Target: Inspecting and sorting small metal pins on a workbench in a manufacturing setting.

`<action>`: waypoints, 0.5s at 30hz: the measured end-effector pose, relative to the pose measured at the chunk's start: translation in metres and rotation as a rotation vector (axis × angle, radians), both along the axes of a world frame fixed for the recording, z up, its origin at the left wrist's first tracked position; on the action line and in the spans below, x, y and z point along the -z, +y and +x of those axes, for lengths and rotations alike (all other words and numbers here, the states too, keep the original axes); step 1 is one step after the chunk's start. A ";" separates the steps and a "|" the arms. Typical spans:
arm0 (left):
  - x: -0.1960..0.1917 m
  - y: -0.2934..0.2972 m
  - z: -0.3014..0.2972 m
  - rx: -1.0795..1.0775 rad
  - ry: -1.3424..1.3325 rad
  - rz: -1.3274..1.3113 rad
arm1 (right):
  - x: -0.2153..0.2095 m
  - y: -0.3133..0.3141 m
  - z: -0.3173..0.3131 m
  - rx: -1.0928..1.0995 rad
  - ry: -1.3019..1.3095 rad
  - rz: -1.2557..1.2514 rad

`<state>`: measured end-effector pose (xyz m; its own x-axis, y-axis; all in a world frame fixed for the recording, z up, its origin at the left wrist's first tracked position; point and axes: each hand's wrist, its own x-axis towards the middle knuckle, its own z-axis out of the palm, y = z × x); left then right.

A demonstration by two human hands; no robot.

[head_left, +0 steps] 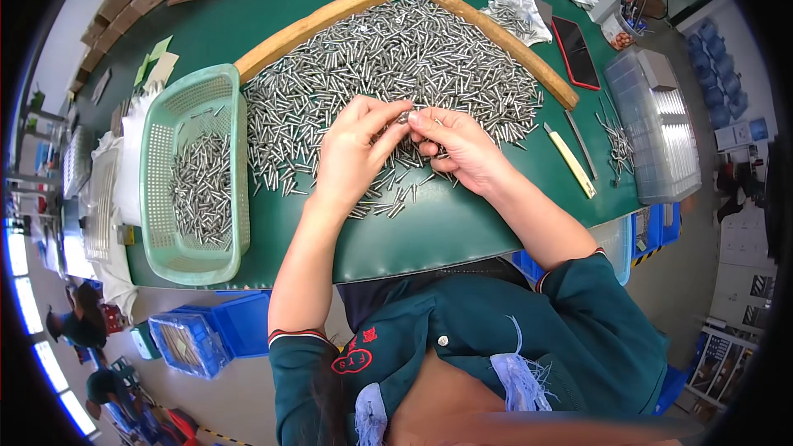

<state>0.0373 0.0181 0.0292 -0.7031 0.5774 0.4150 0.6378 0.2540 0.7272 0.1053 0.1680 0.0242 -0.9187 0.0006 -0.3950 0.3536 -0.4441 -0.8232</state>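
Observation:
A wide heap of small silvery metal pins, some with pointed ends, covers the middle of the green table. My left hand and my right hand meet over the near side of this heap. Thumb and forefinger of each are pinched together around a small metal pin, mostly covered by the fingertips. The right hand's other fingers curl inward, and what lies under them is hidden. Several loose pins lie on the table just below my hands. More pins fill part of a pale green plastic basket at the left.
Two wooden bars border the heap's far side. On the right lie a yellow utility knife, a thin metal rod, a red-edged phone and clear plastic boxes. A white glove holds more pins.

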 end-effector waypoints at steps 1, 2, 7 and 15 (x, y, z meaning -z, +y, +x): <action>0.001 0.000 0.000 -0.002 0.000 0.000 | 0.000 0.000 0.000 -0.002 0.000 0.000; 0.004 0.000 0.000 0.015 0.014 0.008 | -0.001 0.001 0.000 -0.004 0.016 -0.007; -0.002 0.000 0.001 -0.038 -0.160 0.017 | -0.004 0.004 -0.001 0.070 0.050 -0.056; 0.002 -0.002 -0.001 -0.004 -0.294 0.100 | -0.003 0.004 -0.001 0.061 0.039 0.034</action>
